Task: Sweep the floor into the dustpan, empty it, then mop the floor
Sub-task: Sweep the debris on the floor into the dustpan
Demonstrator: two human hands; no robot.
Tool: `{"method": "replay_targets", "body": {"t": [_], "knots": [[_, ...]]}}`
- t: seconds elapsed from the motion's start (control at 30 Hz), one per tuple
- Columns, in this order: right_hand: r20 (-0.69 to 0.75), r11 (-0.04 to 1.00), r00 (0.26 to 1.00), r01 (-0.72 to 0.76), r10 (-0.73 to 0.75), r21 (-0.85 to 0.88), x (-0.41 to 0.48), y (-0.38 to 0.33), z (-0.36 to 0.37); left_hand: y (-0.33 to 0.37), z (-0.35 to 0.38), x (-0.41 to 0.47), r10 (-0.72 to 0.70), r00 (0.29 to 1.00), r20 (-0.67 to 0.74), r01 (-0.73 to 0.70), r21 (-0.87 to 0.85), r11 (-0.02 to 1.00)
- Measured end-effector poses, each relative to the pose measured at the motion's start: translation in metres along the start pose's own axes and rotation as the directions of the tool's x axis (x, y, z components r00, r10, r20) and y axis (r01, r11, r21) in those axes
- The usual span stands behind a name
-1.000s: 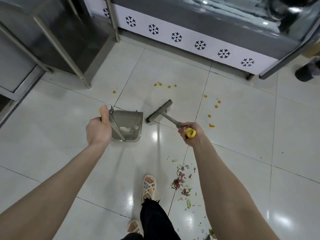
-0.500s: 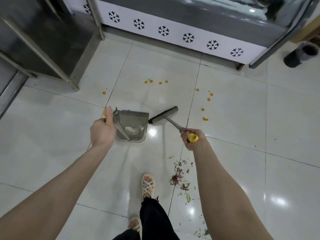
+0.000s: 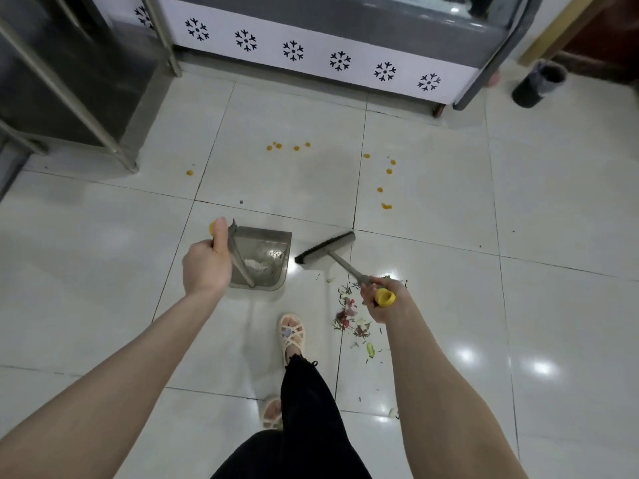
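Note:
My left hand point(image 3: 206, 265) grips the yellow-tipped handle of a grey dustpan point(image 3: 268, 252), which holds a little white dust. My right hand point(image 3: 382, 299) grips the yellow end of a broom handle. The broom head point(image 3: 325, 247) sits just right of the dustpan's mouth, over the white tiled floor point(image 3: 432, 257). A heap of green and red scraps point(image 3: 349, 316) lies on the tiles under my right hand. Orange drops point(image 3: 386, 205) dot the floor farther ahead, with more orange drops point(image 3: 287, 146) near the counter.
A display counter with a snowflake-patterned base point(image 3: 339, 60) runs along the far side. A steel rack with slanted legs point(image 3: 79, 84) stands at the left. A dark bin point(image 3: 539, 84) is at the far right. My sandalled foot point(image 3: 292, 335) stands between dustpan and scraps.
I have stepped back a little: dustpan and broom have come nearer to me and toward the scrap heap, and the counter sits farther off. Both grips are unchanged.

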State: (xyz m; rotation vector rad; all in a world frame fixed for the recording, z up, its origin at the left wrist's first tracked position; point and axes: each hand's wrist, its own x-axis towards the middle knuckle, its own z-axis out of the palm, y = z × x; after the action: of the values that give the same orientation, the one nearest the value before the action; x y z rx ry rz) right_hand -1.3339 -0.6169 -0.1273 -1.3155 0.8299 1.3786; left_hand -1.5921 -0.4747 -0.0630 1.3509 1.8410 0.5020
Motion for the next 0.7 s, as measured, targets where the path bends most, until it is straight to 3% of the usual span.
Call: {"method": "replay_targets", "body": {"t": [0.33, 0.7], "knots": [[-0.068, 0.998, 0.997, 0.029, -0.033, -0.058, -0.057, 0.044, -0.093, -0.035, -0.001, -0.087, -0.019, 0.999, 0.051, 0.019, 0.002, 1.0], [0.095, 0.986, 0.996, 0.013, 0.003, -0.165, -0.075, 0.03, -0.12, -0.047, 0.0, -0.138, -0.053, 0.998, -0.016, 0.053, -0.037, 0.998]]}}
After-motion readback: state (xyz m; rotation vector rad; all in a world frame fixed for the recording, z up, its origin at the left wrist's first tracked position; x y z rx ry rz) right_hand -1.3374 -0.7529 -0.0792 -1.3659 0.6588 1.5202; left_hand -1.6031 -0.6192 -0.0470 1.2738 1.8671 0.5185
